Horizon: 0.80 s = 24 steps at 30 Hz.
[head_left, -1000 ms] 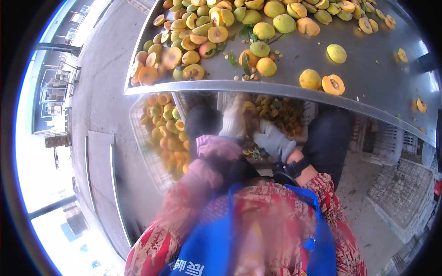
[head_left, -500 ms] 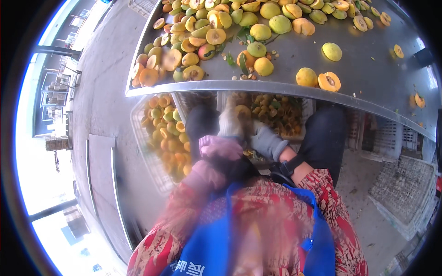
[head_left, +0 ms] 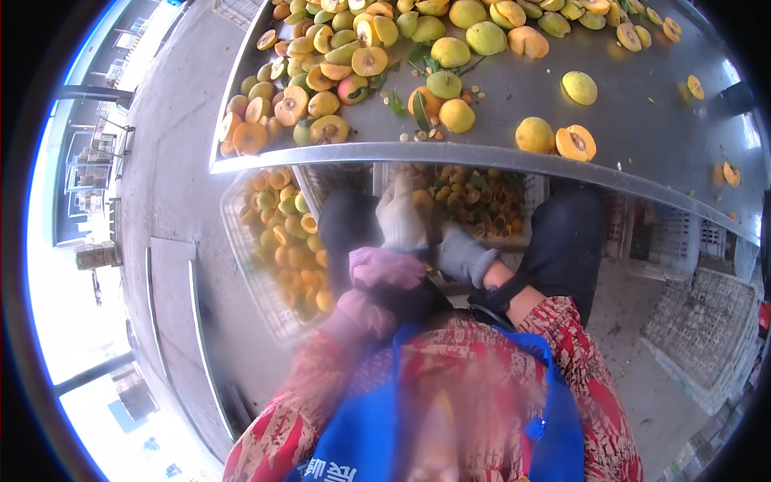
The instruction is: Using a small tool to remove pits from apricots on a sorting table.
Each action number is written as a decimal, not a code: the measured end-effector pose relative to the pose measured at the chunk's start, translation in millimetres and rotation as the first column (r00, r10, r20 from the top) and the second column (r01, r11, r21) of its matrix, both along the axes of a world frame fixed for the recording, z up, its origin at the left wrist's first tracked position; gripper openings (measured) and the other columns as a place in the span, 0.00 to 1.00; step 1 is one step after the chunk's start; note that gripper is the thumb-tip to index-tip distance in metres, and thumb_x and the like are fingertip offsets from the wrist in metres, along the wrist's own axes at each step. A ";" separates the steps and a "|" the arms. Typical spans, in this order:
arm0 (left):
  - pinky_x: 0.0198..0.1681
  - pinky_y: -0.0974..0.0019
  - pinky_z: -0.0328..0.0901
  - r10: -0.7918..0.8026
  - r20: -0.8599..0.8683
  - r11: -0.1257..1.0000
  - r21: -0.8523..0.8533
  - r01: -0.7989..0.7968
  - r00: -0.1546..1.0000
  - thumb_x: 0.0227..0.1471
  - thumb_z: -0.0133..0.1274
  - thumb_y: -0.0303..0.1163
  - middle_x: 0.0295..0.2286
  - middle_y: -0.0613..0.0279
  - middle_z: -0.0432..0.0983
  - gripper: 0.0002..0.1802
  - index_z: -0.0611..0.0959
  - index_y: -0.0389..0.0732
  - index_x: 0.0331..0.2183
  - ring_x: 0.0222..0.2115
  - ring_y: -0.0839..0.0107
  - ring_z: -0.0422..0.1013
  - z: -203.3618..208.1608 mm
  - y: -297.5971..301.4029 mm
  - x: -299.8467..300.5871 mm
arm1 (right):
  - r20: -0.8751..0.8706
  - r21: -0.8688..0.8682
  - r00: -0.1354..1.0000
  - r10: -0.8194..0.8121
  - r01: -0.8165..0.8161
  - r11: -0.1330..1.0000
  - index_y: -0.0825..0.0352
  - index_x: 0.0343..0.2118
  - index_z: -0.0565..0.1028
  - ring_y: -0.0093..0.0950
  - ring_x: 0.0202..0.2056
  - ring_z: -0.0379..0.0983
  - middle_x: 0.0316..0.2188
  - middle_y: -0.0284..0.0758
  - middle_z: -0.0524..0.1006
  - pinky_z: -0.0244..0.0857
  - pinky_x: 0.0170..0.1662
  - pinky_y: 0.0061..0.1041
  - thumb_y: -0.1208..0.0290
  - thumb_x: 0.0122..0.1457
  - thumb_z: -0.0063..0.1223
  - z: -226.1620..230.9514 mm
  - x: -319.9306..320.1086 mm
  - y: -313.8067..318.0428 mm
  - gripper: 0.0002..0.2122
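My left hand (head_left: pixel 400 218), in a white glove with a pink striped cuff, is below the table's front edge. Its fingers are blurred but look closed around an orange stone fruit (head_left: pixel 422 201), larger than those in the crate behind it. My right hand (head_left: pixel 462 251), in a grey glove, is just to its right, with a dark band on the wrist. Its fingers curl inward toward the left hand, and whatever they hold is hidden. Beyond both hands lies a crate of fruit pieces (head_left: pixel 482 201). Another white crate (head_left: pixel 241 241), filled with halved fruit, stands left of my knee.
A metal table (head_left: pixel 514 96) spans the far side, its raised rim above my hands. Whole and halved yellow-green fruit (head_left: pixel 369 61) is heaped at its left. Stacked white plastic crates (head_left: pixel 699 329) are on the floor at right; a flat panel (head_left: pixel 173 321) lies at left.
My left hand has shifted slightly, and the fruit beside it is more blurred. My right hand has edged a little lower and left. The view has moved slightly.
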<state>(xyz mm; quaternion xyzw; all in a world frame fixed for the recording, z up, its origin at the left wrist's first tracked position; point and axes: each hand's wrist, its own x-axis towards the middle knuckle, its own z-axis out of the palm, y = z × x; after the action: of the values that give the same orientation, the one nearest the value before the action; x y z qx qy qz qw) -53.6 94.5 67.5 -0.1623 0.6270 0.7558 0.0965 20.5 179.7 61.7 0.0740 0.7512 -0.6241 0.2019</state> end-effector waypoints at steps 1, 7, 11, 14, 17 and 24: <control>0.26 0.73 0.68 -0.001 0.005 1.000 -0.004 0.002 1.000 0.58 0.48 0.44 0.31 0.60 0.77 0.22 0.78 0.33 0.43 0.27 0.75 0.73 10.3 2.6 0.0 | 0.005 -0.004 1.000 -0.001 0.002 1.000 0.69 0.42 0.74 0.39 0.40 0.75 0.39 0.49 0.76 0.66 0.43 0.33 0.58 0.54 0.56 -4.5 1.2 -1.4 0.20; 0.22 0.74 0.65 0.034 0.171 0.997 0.065 -0.046 0.985 0.56 0.50 0.47 0.30 0.58 0.78 0.23 0.80 0.34 0.34 0.22 0.74 0.71 19.6 0.8 -9.2 | 0.012 -0.186 0.977 -0.215 0.213 0.959 0.69 0.41 0.74 0.30 0.33 0.74 0.31 0.41 0.78 0.67 0.40 0.30 0.58 0.55 0.55 21.8 -2.8 5.1 0.18; 0.17 0.73 0.63 -0.085 0.100 0.996 0.049 0.080 0.991 0.55 0.52 0.45 0.29 0.57 0.77 0.21 0.80 0.33 0.34 0.19 0.73 0.70 19.9 -3.3 -10.0 | 0.377 -0.521 0.926 0.029 0.186 0.833 0.64 0.34 0.74 0.16 0.18 0.61 0.19 0.26 0.69 0.55 0.21 0.18 0.63 0.57 0.52 42.7 -3.9 28.0 0.09; 0.15 0.72 0.62 -0.190 0.103 0.980 0.082 0.182 0.976 0.55 0.52 0.43 0.28 0.56 0.77 0.19 0.79 0.33 0.33 0.19 0.72 0.71 26.5 -2.8 -7.0 | 0.430 -0.598 0.898 0.095 0.204 0.775 0.61 0.28 0.73 0.12 0.09 0.51 0.12 0.21 0.62 0.43 0.11 0.15 0.67 0.58 0.51 40.7 -0.5 35.3 0.05; 0.14 0.71 0.62 -0.279 0.119 0.958 0.105 0.267 0.953 0.56 0.51 0.41 0.26 0.54 0.76 0.18 0.79 0.32 0.31 0.18 0.70 0.70 24.2 -4.3 -6.5 | 0.452 -0.692 0.879 0.149 0.241 0.681 0.60 0.26 0.72 0.12 0.09 0.50 0.11 0.20 0.60 0.42 0.11 0.15 0.69 0.58 0.50 45.3 4.3 37.7 0.05; 0.19 0.69 0.66 -0.452 0.175 0.860 0.347 0.375 0.875 0.57 0.49 0.40 0.25 0.52 0.75 0.18 0.77 0.34 0.26 0.19 0.67 0.70 52.8 -10.6 3.6 | 0.406 -0.900 0.847 0.343 0.306 0.310 0.60 0.21 0.66 0.12 0.08 0.49 0.10 0.21 0.58 0.40 0.10 0.16 0.72 0.59 0.47 55.0 22.9 34.6 0.09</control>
<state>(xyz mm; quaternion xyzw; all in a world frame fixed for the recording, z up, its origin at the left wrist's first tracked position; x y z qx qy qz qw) -49.9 83.9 120.3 -0.1002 0.5066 0.7773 0.3594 43.4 214.3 116.7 0.1009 0.1501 -0.8931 0.4119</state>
